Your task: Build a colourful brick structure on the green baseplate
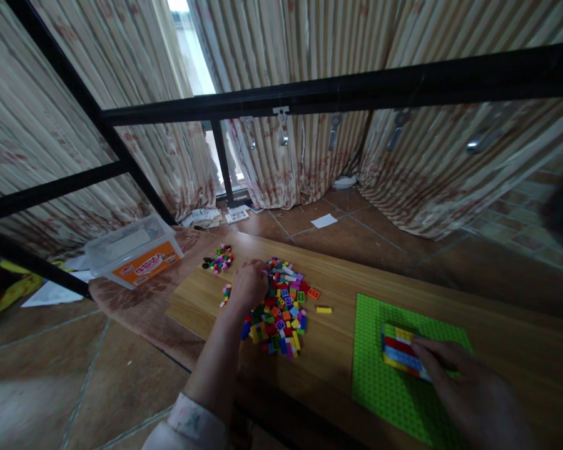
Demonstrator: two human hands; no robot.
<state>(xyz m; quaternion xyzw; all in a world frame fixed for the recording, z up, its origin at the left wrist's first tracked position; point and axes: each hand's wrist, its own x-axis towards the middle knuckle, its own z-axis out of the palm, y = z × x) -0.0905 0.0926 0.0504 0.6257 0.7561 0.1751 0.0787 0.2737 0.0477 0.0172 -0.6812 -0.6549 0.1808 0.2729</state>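
Over the left side of a heap of mixed toy building bricks, my left hand reaches down with its fingers curled. Its fingertips are mostly hidden, so what they pinch is unclear. My right hand grips the near right end of a block of joined bricks, with thumb and fingers at its edge. Yellow, red, blue and white rows show on this block. It sits over the green studded baseplate; whether it is fixed there I cannot tell.
A smaller brick pile lies at the far left of the wooden table. One yellow brick lies between heap and baseplate. A clear plastic box stands beyond the table's left end. A black metal rail with hooks crosses ahead, before curtains.
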